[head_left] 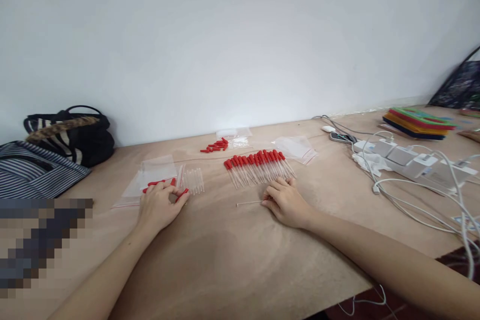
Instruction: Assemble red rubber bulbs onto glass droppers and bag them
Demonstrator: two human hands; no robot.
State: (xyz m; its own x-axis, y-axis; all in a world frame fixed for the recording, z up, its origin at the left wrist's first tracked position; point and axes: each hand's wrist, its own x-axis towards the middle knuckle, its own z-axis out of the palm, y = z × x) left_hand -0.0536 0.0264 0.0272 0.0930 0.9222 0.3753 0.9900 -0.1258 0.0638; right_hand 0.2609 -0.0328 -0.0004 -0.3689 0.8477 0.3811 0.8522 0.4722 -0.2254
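My left hand [160,205] rests over a clear plastic bag with several red rubber bulbs [152,184] under and beyond its fingers. A red rubber bulb [182,194] sits at its thumb and fingertips, which are curled together. My right hand [285,203] is closed on one end of a thin clear dropper tube [247,203], whose other end points left, low over the table. Beyond that hand lies a row of assembled droppers [257,167], red bulbs toward the wall. Several bare clear tubes [194,181] lie side by side to the right of my left hand.
At the back are a pile of red bulbs [215,146], a bag of clear tubes [240,140] and another plastic bag [296,147]. Chargers with white cables [405,160], a phone [343,137] and stacked coloured sheets [416,122] occupy the right. Bags [75,135] stand left.
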